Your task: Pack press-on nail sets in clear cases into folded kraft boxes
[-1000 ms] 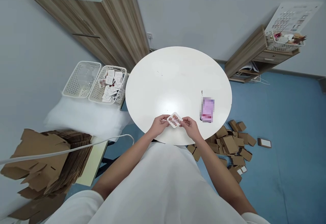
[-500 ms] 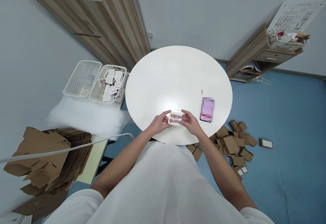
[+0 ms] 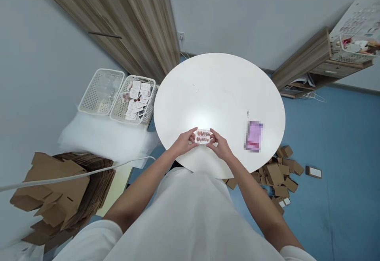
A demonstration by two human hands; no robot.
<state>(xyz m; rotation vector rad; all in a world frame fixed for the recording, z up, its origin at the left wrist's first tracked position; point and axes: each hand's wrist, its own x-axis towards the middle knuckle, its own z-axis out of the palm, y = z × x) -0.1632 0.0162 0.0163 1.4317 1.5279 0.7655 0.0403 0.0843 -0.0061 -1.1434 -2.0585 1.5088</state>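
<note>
Between my two hands is a small card of press-on nails [image 3: 203,136], with two rows of glossy brownish-pink nails on a pale backing. My left hand [image 3: 184,142] pinches its left edge between thumb and fingers. On the opposite edge, my right hand [image 3: 219,145] grips it the same way. The card faces up over the near part of the white oval table [image 3: 219,82]. A pixelated purple, phone-like thing [image 3: 253,136] lies on the table to the right of my right hand.
Left of the table, one white basket [image 3: 132,112] holds several white cards, and another basket [image 3: 89,98] holds clear plastic. Flattened cardboard [image 3: 59,178] is stacked at lower left, with a white cable [image 3: 89,173] crossing it. Small brown boxes [image 3: 274,174] lie heaped on the floor at right.
The view has shifted, so the table and purple thing appear further right. My right fingers have moved from over the nails to the card's right edge, leaving both rows in sight.
</note>
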